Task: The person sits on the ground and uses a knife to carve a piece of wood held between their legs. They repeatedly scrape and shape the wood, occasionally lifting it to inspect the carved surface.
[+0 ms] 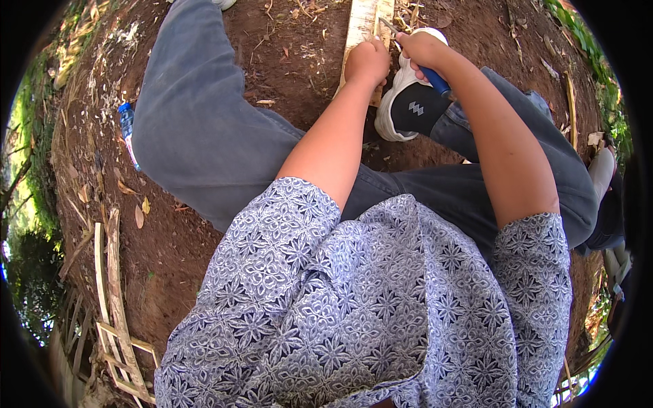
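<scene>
My right hand (pixel 423 52) is closed round a blue-handled tool (pixel 436 81). The tool's narrow metal end points up and left from my fingers toward a pale wooden board (pixel 360 27) on the ground; its exact kind I cannot make out. Beside it, my left hand (pixel 368 62) is closed low over the board, on what looks like a thin wooden strip (pixel 377 26) lying along it. The fingers hide most of the grip. My right foot, in a white shoe (pixel 390 112) and black sock, is close against the board's right side.
My bent legs in grey trousers (pixel 197 109) frame the brown dirt ground. A blue-capped plastic bottle (pixel 127 129) stands past my left knee. Wooden sticks and a small wooden frame (pixel 119 333) lie at the lower left. Another person's leg (pixel 603 173) shows at the far right.
</scene>
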The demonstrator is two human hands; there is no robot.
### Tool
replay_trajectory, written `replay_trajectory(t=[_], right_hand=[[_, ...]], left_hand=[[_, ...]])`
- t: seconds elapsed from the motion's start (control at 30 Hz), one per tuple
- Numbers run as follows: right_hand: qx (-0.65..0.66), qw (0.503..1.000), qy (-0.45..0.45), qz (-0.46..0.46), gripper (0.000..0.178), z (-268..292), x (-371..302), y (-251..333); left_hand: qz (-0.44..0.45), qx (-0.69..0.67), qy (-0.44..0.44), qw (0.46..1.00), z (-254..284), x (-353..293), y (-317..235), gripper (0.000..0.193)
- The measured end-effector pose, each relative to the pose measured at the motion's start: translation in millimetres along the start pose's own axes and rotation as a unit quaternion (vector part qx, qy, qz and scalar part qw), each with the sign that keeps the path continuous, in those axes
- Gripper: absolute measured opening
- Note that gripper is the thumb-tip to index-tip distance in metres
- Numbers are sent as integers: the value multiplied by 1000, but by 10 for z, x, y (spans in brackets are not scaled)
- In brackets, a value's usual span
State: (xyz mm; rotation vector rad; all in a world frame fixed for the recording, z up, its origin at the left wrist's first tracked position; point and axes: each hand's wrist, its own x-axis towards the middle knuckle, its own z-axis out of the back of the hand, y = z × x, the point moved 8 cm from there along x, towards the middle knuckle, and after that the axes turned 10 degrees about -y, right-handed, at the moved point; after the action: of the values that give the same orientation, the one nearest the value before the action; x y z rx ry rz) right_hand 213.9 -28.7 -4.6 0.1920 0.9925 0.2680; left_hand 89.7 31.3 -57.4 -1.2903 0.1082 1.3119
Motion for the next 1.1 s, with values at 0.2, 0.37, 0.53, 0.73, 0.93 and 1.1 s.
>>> replay_trajectory(t=[0.2, 0.37, 0.53, 0.73, 0.93, 1.1], right_hand=[[-63, 998, 1, 30, 53, 24, 26, 79], [-131, 988, 9, 76, 57, -62, 118, 190], [-201, 970, -45, 128, 36, -135, 238, 405], [-50, 996, -60, 49, 56, -36, 619, 45], [-46, 998, -2, 45, 51, 66, 51, 102], [-64, 997, -18, 47, 53, 51, 40, 130]], left_hand=[[-6, 17, 3, 1000, 5, -9, -36, 62], [-34, 7, -13, 999, -7, 42, -23, 62], [-1, 1, -6, 1000, 17, -3, 1, 60], [-45, 25, -34, 998, -99, 115, 77, 59], [-44, 25, -78, 996, -127, 182, 142, 52], [-79, 52, -117, 989, -117, 172, 82, 58]])
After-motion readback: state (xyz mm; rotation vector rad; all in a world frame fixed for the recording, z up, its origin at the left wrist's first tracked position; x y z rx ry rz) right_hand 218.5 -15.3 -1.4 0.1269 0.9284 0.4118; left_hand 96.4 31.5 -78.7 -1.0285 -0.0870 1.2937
